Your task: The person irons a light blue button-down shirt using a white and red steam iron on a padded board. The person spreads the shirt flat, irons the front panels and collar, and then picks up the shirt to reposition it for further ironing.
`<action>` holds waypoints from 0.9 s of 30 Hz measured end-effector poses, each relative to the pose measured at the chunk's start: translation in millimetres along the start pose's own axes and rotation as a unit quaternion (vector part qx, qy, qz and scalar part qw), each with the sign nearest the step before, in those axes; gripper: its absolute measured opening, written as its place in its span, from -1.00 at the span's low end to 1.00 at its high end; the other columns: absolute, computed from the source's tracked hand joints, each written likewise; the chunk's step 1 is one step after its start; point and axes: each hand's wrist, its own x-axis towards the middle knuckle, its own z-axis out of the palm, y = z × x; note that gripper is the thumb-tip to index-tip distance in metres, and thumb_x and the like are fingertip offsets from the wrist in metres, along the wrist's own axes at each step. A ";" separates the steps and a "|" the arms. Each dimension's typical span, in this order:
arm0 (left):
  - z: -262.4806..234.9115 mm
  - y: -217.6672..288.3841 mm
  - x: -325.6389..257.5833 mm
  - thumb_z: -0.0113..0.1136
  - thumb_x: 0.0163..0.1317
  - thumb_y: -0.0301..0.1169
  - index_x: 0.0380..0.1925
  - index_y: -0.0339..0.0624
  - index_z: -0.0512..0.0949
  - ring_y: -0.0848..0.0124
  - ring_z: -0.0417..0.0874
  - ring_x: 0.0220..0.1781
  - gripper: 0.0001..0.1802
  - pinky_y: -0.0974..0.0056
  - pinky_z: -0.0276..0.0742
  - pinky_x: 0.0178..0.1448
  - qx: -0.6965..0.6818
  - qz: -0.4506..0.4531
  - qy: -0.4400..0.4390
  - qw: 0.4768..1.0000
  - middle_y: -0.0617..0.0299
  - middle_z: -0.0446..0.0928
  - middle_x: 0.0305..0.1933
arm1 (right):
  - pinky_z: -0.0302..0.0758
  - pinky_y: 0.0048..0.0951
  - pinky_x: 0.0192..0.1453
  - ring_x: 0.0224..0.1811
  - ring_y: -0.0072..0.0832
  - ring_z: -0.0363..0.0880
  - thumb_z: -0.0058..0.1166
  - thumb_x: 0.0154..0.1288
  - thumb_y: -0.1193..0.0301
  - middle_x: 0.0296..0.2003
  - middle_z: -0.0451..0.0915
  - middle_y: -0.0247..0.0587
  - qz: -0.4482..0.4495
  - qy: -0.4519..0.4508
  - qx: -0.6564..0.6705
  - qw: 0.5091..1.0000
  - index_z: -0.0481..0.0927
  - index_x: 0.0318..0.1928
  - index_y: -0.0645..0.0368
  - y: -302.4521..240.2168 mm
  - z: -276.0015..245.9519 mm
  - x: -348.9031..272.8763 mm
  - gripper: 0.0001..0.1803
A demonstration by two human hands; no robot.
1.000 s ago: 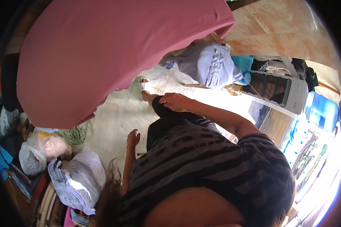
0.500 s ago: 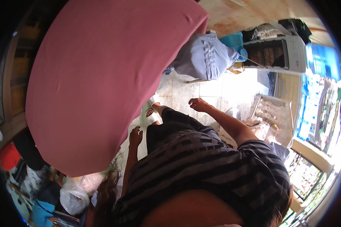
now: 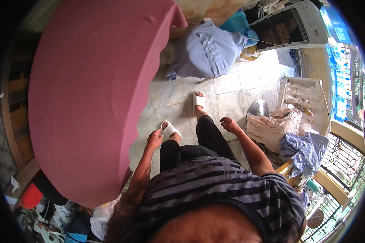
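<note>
Both of my hands are empty. My left hand hangs near the edge of a wide dusty-pink cloth, its fingers loosely bent and apart. The cloth spreads over a large surface on the left, and its wavy edge hangs over the tiled floor. To the right, my right hand hangs in the air with relaxed, slightly curled fingers. The nearest things to it are a pale pink heap of clothes and a round metal lid or dish. Ahead, a grey-blue buttoned shirt is draped over a stool or chair.
White slippers are on my feet on the marble-like floor. A blue crumpled garment lies at the right, near a window grille. Beyond stand a white-framed appliance and a turquoise container. Bags and clutter fill the lower left.
My view has shifted, so the shirt and pink cloth sit further left and more floor shows. One foot has stepped forward, apart from the other. Both hands remain empty.
</note>
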 end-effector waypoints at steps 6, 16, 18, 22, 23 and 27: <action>25.8 68.3 110.8 0.22 0.24 -0.28 0.05 -0.14 0.56 0.20 0.69 -0.07 -0.61 0.18 0.58 0.06 -0.105 -0.037 0.005 0.994 0.07 0.67 -0.12 | 0.61 -0.22 -0.08 -0.19 -0.11 0.71 0.08 0.24 0.35 -0.26 0.70 0.04 -0.042 0.069 0.028 0.996 0.67 -0.15 0.19 19.9 -71.5 64.5 -0.75; 49.4 114.1 320.9 0.05 0.27 0.09 0.38 0.14 0.26 0.23 0.39 0.29 -0.29 -0.08 0.30 0.22 -0.467 -0.210 0.194 0.837 0.34 0.34 0.35 | 0.58 -0.31 -0.11 -0.29 -0.26 0.71 0.16 0.27 0.28 -0.38 0.69 -0.03 -0.054 0.210 0.134 0.967 0.61 0.02 0.18 41.7 -235.8 264.4 -0.64; 55.8 133.0 350.3 -0.02 0.38 -0.03 0.34 -0.13 0.32 0.25 0.30 0.41 -0.37 0.27 0.23 0.33 -0.502 -0.209 0.266 0.796 0.11 0.31 0.41 | 0.55 -0.26 0.02 -0.12 -0.16 0.69 0.16 0.28 0.22 -0.23 0.69 0.03 -0.052 0.273 0.095 0.956 0.57 0.08 0.18 60.9 -257.4 312.3 -0.57; 37.4 150.5 372.0 0.11 0.21 0.07 0.30 0.19 0.37 0.29 0.40 0.28 -0.35 -0.13 0.22 0.25 -0.528 -0.252 0.191 0.788 0.41 0.42 0.27 | 0.46 -0.36 0.14 0.10 -0.33 0.55 0.23 0.29 0.12 0.03 0.62 -0.03 -0.015 0.334 0.151 0.930 0.44 0.25 0.21 88.1 -278.6 379.2 -0.36; 37.8 148.1 374.1 0.12 0.20 0.07 0.27 0.19 0.40 0.33 0.40 0.26 -0.37 -0.13 0.23 0.23 -0.520 -0.243 0.193 0.796 0.43 0.45 0.23 | 0.46 -0.35 0.16 0.10 -0.28 0.56 0.24 0.27 0.09 0.03 0.62 0.01 -0.016 0.339 0.176 0.924 0.44 0.24 0.24 82.0 -276.5 385.0 -0.34; 57.8 121.7 363.6 0.28 0.22 -0.15 0.07 0.04 0.56 0.44 0.55 -0.09 -0.58 0.10 0.44 -0.01 -0.539 -0.172 0.320 0.760 0.38 0.59 -0.13 | 0.50 -0.40 0.05 -0.10 -0.35 0.65 0.25 0.22 0.20 -0.16 0.70 -0.07 -0.014 0.352 0.196 0.915 0.48 0.18 0.25 67.8 -281.9 402.6 -0.41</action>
